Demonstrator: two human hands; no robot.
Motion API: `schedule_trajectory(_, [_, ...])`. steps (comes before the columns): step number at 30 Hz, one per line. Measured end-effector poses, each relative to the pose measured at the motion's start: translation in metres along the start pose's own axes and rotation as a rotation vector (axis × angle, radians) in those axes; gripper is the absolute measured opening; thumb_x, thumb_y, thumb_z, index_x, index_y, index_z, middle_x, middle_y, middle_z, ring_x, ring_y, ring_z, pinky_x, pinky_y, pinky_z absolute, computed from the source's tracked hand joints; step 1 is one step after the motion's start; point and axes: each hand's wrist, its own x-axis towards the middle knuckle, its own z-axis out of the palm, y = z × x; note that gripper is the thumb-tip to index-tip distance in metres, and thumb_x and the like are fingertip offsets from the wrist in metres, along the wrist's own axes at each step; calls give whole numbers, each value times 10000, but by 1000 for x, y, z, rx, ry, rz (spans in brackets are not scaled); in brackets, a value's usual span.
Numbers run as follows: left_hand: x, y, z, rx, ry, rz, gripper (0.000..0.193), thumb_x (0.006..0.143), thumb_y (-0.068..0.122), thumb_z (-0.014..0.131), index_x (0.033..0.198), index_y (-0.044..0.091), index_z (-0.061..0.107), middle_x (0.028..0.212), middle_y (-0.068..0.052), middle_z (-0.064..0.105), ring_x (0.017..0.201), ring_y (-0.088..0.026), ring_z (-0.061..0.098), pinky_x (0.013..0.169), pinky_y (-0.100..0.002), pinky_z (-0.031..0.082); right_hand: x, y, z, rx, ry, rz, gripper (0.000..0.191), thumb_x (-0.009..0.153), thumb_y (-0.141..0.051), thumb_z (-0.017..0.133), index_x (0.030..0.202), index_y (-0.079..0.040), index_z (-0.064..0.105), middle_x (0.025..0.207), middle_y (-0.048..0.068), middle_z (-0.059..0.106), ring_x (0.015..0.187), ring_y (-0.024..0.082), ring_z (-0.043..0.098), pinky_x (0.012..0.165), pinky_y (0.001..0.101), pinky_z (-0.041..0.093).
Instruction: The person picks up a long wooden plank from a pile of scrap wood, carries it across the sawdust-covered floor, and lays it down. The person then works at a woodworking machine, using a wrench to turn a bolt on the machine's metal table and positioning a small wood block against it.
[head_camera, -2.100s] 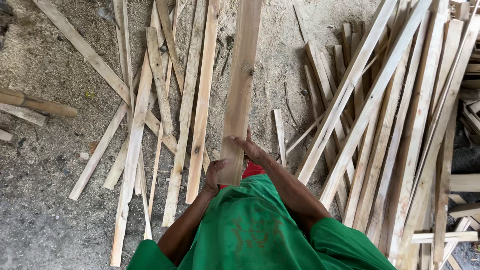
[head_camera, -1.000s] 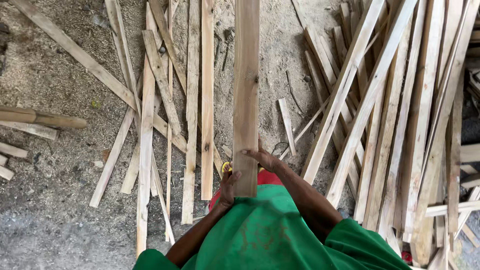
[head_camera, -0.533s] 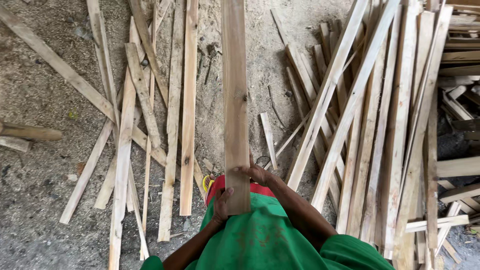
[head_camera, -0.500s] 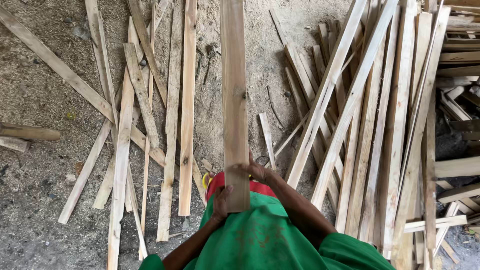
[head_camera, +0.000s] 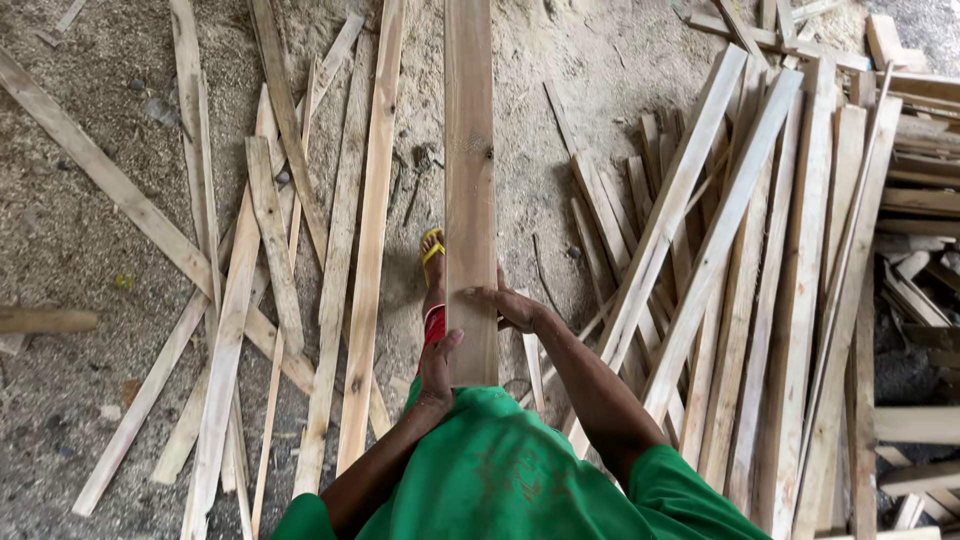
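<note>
I hold a long, wide wooden plank (head_camera: 469, 150) out in front of me, its near end against my green shirt. My left hand (head_camera: 437, 365) grips the plank's left edge near that end. My right hand (head_camera: 508, 305) lies over the top face a little farther along, fingers curled on it. Below the plank my foot in a yellow sandal (head_camera: 431, 250) steps forward on the sawdust floor.
Loose thin wooden slats (head_camera: 275, 240) lie scattered over the sawdust floor on the left. A dense pile of longer planks (head_camera: 760, 260) leans and lies on the right. Offcuts (head_camera: 45, 320) sit at the far left edge.
I have walked forward with the plank still in both hands; the floor and slats have slid towards me, and my sandalled foot now shows under the plank.
</note>
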Motion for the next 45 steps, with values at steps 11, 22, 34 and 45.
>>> schedule_trajectory(11, [331, 275, 168, -97, 47, -141, 495, 856, 381, 732, 1194, 22, 693, 1101, -120, 727, 1004, -275, 672, 870, -410, 542, 215, -335, -192, 131, 279, -92, 782, 958, -670, 399, 1582, -221, 259, 1558, 90, 410, 1378, 325, 407, 1009, 628, 391])
schedule_trajectory(22, [545, 456, 383, 996, 289, 957, 636, 1002, 613, 652, 1257, 31, 625, 1191, -156, 630, 1149, -293, 563, 992, -445, 456, 273, -521, -357, 296, 600, -291, 804, 962, -667, 543, 1401, 7, 570, 1031, 135, 656, 826, 176, 640, 647, 282, 569])
schedule_trajectory(34, [647, 342, 592, 617, -6, -12, 257, 954, 296, 698, 839, 70, 658, 709, 3, 610, 639, -108, 530, 604, -308, 471, 200, -526, -657, 270, 676, -330, 502, 966, -404, 684, 1195, 43, 688, 981, 95, 730, 797, 165, 707, 705, 299, 589])
schedule_trajectory(45, [823, 328, 842, 463, -196, -117, 118, 933, 199, 687, 915, 85, 664, 729, 33, 613, 619, -65, 566, 580, -248, 485, 200, -589, -913, 122, 768, -430, 304, 877, -255, 797, 890, 5, 642, 799, 64, 700, 699, 118, 657, 625, 296, 554])
